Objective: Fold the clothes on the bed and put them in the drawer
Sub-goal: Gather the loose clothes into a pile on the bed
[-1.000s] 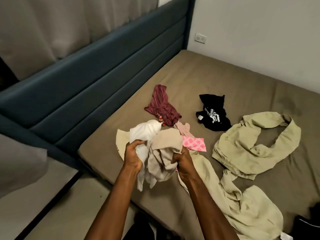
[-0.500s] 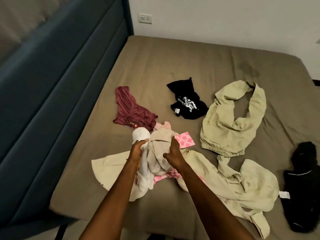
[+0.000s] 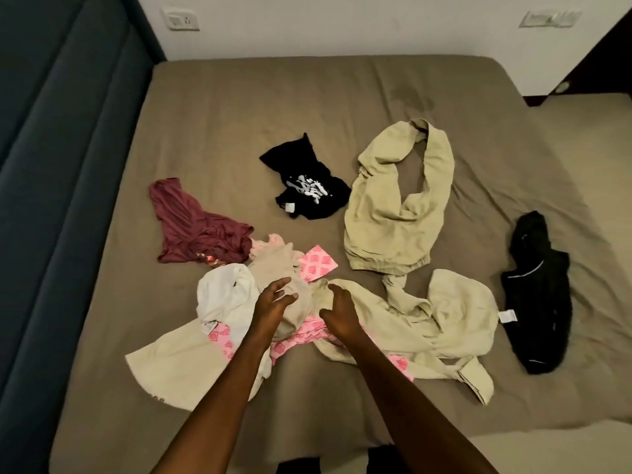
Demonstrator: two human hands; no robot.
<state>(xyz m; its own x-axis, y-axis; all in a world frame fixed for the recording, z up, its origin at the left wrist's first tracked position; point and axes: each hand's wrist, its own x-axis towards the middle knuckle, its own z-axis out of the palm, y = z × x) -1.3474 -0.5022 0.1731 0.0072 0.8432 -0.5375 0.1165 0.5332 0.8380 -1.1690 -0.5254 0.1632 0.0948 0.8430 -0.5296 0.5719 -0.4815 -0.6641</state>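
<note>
A pile of clothes lies on the brown bed (image 3: 239, 114) in front of me. My left hand (image 3: 272, 304) hovers with spread fingers over a crumpled beige garment (image 3: 277, 271), holding nothing. My right hand (image 3: 338, 311) sits beside it with loosely curled fingers above a pale olive garment (image 3: 376, 323). A white garment (image 3: 225, 295) lies just left of my left hand. Pink patterned cloth (image 3: 318, 265) pokes out beneath the pile. No drawer is in view.
A maroon top (image 3: 195, 227), a black printed top (image 3: 304, 183), a large olive garment (image 3: 393, 206) and a black garment (image 3: 537, 295) are spread over the bed. The dark blue headboard (image 3: 68, 131) runs along the left. A white wall stands behind.
Both hands have let go of the white and beige garments, which now lie on the pile. The view has swung right, showing more of the bed.
</note>
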